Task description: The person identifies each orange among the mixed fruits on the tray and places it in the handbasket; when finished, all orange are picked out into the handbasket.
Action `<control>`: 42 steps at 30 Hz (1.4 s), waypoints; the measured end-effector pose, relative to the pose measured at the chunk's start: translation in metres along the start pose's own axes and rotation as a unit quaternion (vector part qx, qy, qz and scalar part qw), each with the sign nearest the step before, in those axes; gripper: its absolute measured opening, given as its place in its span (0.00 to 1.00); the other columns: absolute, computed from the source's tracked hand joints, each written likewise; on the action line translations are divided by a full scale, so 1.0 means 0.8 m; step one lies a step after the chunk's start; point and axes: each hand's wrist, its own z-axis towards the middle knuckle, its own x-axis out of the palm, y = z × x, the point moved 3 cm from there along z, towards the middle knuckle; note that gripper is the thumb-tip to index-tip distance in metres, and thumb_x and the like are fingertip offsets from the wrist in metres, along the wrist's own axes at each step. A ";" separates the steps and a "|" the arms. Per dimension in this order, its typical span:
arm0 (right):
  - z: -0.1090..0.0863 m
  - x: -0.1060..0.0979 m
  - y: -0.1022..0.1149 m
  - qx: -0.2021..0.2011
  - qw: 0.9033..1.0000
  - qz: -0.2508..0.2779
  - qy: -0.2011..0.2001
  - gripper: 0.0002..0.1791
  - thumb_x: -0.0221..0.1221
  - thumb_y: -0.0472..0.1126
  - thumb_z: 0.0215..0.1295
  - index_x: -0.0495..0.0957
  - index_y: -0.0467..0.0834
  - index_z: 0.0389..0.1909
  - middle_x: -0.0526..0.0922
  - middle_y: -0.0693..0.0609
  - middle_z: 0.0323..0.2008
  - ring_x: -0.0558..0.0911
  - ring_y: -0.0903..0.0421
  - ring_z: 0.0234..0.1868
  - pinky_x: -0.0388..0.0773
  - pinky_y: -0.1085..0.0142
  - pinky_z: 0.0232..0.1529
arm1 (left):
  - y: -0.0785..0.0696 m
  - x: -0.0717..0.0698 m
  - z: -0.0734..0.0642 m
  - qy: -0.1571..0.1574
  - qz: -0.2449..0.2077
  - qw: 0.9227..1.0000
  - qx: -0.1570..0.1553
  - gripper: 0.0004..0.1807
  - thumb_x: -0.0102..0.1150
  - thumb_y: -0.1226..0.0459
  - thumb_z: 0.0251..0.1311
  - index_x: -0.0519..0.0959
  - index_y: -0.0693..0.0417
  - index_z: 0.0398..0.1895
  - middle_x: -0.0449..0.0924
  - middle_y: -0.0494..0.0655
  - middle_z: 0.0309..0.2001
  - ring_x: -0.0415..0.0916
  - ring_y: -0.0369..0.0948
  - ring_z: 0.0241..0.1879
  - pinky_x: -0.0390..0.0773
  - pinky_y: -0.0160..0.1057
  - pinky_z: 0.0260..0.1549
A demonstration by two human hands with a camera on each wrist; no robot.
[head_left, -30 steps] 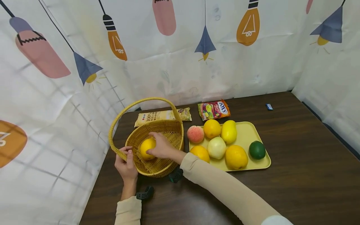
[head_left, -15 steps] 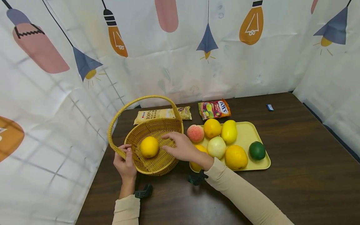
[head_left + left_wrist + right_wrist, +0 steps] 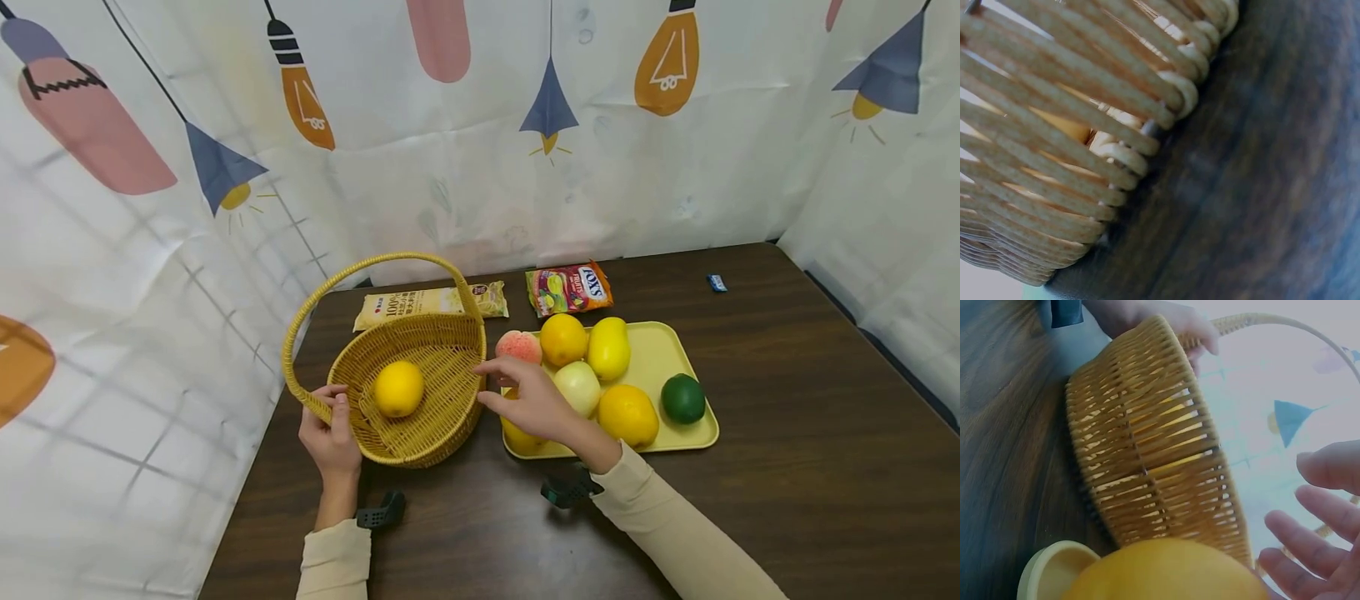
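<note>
A yellow wicker basket point(image 3: 442, 329) with a tall arched handle point(image 3: 393, 258) stands on the table, with one orange point(image 3: 399, 389) inside. My left hand point(image 3: 330, 446) grips the basket where the handle meets its left rim, thumb on the near side. My right hand point(image 3: 536, 404) hovers over the left end of a yellow tray point(image 3: 660, 337), fingers spread and holding nothing. Beneath it sits another orange point(image 3: 522, 439), partly hidden; the right wrist view shows a large orange-yellow fruit point(image 3: 1166, 575) close below the hand. Basket weave point(image 3: 1054, 81) fills much of the left wrist view.
The tray also bears a peach point(image 3: 519, 346), a pale round fruit point(image 3: 577, 387), a long yellow fruit point(image 3: 608, 347), a green fruit point(image 3: 683, 398) and more oranges point(image 3: 564, 338). Behind lie a pasta packet point(image 3: 420, 304), a candy bag point(image 3: 570, 289) and a small blue wrapper point(image 3: 716, 283).
My right hand has let go of the orange inside the basket, lifted out and moved right to above the tray. The left hand has kept its grip on the basket.
</note>
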 end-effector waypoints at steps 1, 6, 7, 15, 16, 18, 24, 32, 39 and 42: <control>-0.002 -0.002 -0.001 0.005 1.000 0.000 -0.002 0.18 0.63 0.39 0.64 0.79 0.46 0.55 0.81 0.50 0.54 0.79 0.51 0.54 0.74 0.54 0.58 | 0.000 0.000 0.000 0.001 -0.003 1.000 -0.001 0.13 0.51 0.73 0.60 0.65 0.79 0.23 0.74 0.75 0.35 0.73 0.38 0.31 0.67 0.36 0.35; -0.009 -0.014 -0.003 0.016 1.000 0.016 0.001 0.20 0.64 0.39 0.64 0.78 0.43 0.56 0.79 0.49 0.57 0.77 0.52 0.59 0.72 0.54 0.59 | 0.001 0.001 0.001 0.006 -0.004 1.000 0.003 0.13 0.51 0.73 0.61 0.65 0.78 0.23 0.74 0.76 0.35 0.73 0.38 0.30 0.67 0.36 0.34; -0.009 -0.018 -0.003 0.021 1.000 0.017 0.004 0.20 0.64 0.40 0.63 0.77 0.43 0.57 0.79 0.50 0.57 0.77 0.50 0.59 0.72 0.54 0.60 | 0.001 0.001 0.001 0.007 -0.004 1.000 0.003 0.13 0.50 0.73 0.61 0.65 0.78 0.23 0.73 0.77 0.36 0.73 0.38 0.30 0.66 0.36 0.34; -0.012 -0.047 -0.006 0.027 0.997 0.009 0.076 0.25 0.66 0.42 0.61 0.75 0.44 0.59 0.79 0.50 0.58 0.75 0.43 0.61 0.70 0.50 0.61 | 0.000 0.001 0.002 0.011 -0.006 1.000 0.003 0.13 0.50 0.73 0.61 0.65 0.78 0.23 0.73 0.79 0.36 0.73 0.34 0.32 0.66 0.35 0.35; -0.012 -0.049 -0.008 0.024 0.996 0.011 0.089 0.26 0.66 0.42 0.61 0.75 0.44 0.60 0.78 0.49 0.58 0.75 0.43 0.61 0.69 0.50 0.61 | 0.000 0.001 0.002 0.011 -0.005 1.000 0.003 0.13 0.50 0.73 0.61 0.65 0.78 0.23 0.73 0.78 0.36 0.72 0.34 0.31 0.66 0.35 0.35; -0.012 -0.053 -0.011 0.022 0.993 0.015 0.114 0.28 0.66 0.41 0.61 0.73 0.42 0.62 0.77 0.47 0.60 0.74 0.43 0.62 0.68 0.50 0.62 | 0.000 0.000 0.002 0.011 -0.002 1.000 0.003 0.13 0.50 0.73 0.61 0.65 0.78 0.23 0.73 0.78 0.36 0.72 0.34 0.30 0.66 0.34 0.34; -0.013 -0.061 -0.018 0.028 0.984 0.018 0.173 0.32 0.67 0.39 0.59 0.69 0.37 0.65 0.73 0.44 0.65 0.71 0.44 0.66 0.66 0.50 0.64 | 0.000 0.001 0.000 0.005 -0.001 1.000 0.005 0.14 0.51 0.73 0.61 0.65 0.77 0.22 0.76 0.71 0.34 0.71 0.37 0.29 0.66 0.36 0.32; -0.015 -0.066 -0.022 0.020 0.981 -0.019 0.191 0.34 0.69 0.38 0.57 0.69 0.37 0.65 0.73 0.44 0.64 0.73 0.46 0.62 0.67 0.50 0.63 | -0.001 0.001 0.002 0.002 -0.007 1.000 0.012 0.12 0.50 0.75 0.60 0.65 0.79 0.23 0.74 0.76 0.34 0.72 0.36 0.29 0.66 0.36 0.33; -0.016 -0.063 -0.026 0.012 0.974 -0.070 0.214 0.36 0.71 0.40 0.54 0.70 0.42 0.65 0.74 0.52 0.64 0.73 0.53 0.60 0.67 0.52 0.63 | 0.001 0.001 0.001 0.004 -0.013 1.000 0.009 0.13 0.50 0.74 0.61 0.64 0.80 0.24 0.71 0.81 0.35 0.73 0.36 0.32 0.66 0.36 0.35; -0.016 -0.061 -0.027 0.004 0.972 -0.080 0.221 0.35 0.72 0.38 0.52 0.72 0.43 0.64 0.74 0.53 0.63 0.72 0.55 0.60 0.66 0.52 0.64 | 0.002 0.000 0.000 0.004 -0.012 1.000 0.008 0.13 0.50 0.73 0.61 0.64 0.80 0.24 0.71 0.80 0.35 0.73 0.37 0.33 0.66 0.36 0.36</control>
